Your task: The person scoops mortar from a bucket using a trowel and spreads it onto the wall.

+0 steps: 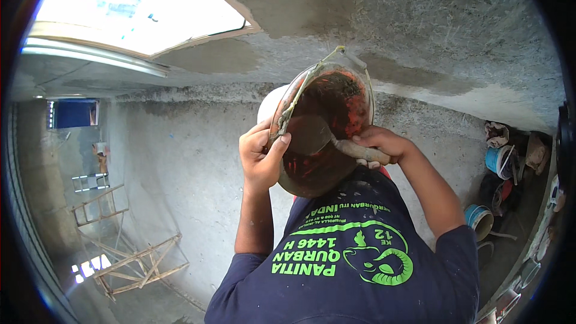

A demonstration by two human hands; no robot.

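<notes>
A bucket with a dirt-smeared reddish inside is tilted in front of my chest, its wire handle raised above the far rim. My left hand is closed over the bucket's left rim, thumb on the edge. In my right hand, closed at the near right side of the bucket, is the thick, dirt-coated handle of a trowel. The trowel's rounded grey blade lies inside the bucket. Dark residue clings to the bucket's wall; how much material lies at the bottom cannot be made out.
A grey plastered wall with damp patches rises ahead, a bright window opening at upper left. Wooden scaffold frames stand at lower left. Blue buckets and sacks line the right side.
</notes>
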